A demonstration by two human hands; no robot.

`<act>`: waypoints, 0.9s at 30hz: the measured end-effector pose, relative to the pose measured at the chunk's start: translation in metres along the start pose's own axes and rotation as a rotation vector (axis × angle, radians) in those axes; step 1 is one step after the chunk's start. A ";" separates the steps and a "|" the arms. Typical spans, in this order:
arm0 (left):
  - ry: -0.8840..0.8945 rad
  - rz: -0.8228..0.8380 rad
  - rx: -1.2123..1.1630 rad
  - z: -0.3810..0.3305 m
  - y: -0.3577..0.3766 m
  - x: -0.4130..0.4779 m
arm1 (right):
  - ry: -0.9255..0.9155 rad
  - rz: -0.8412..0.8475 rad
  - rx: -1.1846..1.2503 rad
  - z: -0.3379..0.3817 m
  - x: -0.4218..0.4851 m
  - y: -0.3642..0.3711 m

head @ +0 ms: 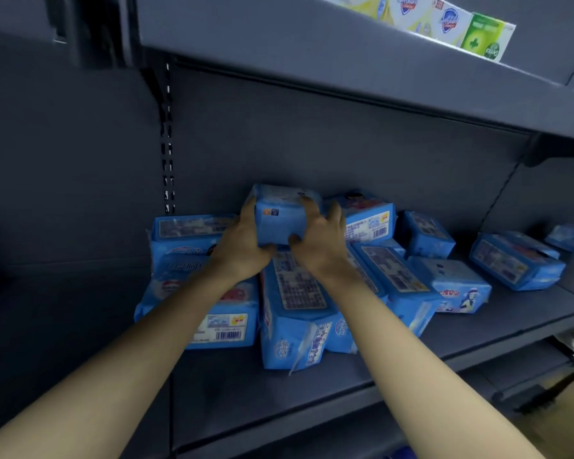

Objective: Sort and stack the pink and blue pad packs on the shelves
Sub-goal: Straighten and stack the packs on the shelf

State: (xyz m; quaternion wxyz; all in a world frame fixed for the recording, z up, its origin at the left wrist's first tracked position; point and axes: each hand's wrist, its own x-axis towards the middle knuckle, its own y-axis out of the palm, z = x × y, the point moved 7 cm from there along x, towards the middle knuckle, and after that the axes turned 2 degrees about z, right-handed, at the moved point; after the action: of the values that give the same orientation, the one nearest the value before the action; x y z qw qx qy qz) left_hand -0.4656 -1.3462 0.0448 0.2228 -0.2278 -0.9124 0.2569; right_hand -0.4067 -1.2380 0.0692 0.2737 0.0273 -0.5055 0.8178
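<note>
- Both hands are on one blue pad pack point(280, 223): the left hand point(242, 243) grips its left end and the right hand point(323, 241) its right end, with the thumbs under its near edge.
- The pack sits over a loose heap of blue pad packs point(299, 293) on the grey shelf point(279, 395). It may be touching them, but I can't say.
- More blue packs point(514, 265) lie apart to the right.
- Soap boxes point(444, 19) stand on the upper shelf point(345, 64), with a green box point(484, 36) at the right end of the row.

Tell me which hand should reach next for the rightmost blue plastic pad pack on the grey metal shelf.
Right, probably. The right hand grips the held blue pack on the side nearer the rightmost pack; the left hand would have to cross over.
</note>
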 end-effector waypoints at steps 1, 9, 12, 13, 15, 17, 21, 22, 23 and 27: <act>0.019 0.003 0.026 -0.003 -0.005 -0.004 | -0.027 -0.017 -0.039 0.009 -0.003 -0.003; -0.067 -0.004 0.258 0.015 -0.063 -0.055 | -0.358 0.066 -0.038 0.077 -0.042 0.010; -0.241 0.002 0.254 0.050 -0.076 -0.077 | -0.361 0.264 -0.056 0.086 -0.048 0.041; -0.276 0.004 0.241 0.061 -0.078 -0.083 | -0.354 0.345 -0.063 0.088 -0.051 0.052; -0.318 -0.016 0.197 0.074 -0.080 -0.094 | -0.321 0.476 -0.061 0.089 -0.054 0.069; -0.344 -0.053 0.134 0.081 -0.080 -0.104 | -0.302 0.540 -0.113 0.089 -0.056 0.080; -0.378 -0.103 0.030 0.086 -0.074 -0.113 | -0.254 0.664 -0.272 0.080 -0.057 0.096; -0.393 -0.107 0.013 0.088 -0.073 -0.113 | -0.243 0.687 -0.287 0.078 -0.058 0.098; -0.408 -0.111 -0.007 0.090 -0.072 -0.113 | -0.236 0.699 -0.298 0.078 -0.058 0.100; -0.466 -0.131 -0.102 0.097 -0.071 -0.114 | -0.225 0.715 -0.313 0.076 -0.056 0.102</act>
State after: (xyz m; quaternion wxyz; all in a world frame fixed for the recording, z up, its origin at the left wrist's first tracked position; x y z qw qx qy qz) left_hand -0.4469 -1.4966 -0.0226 0.0108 -0.1135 -0.9637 0.2413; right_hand -0.4251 -1.3605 0.0055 -0.0843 -0.1027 -0.6283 0.7666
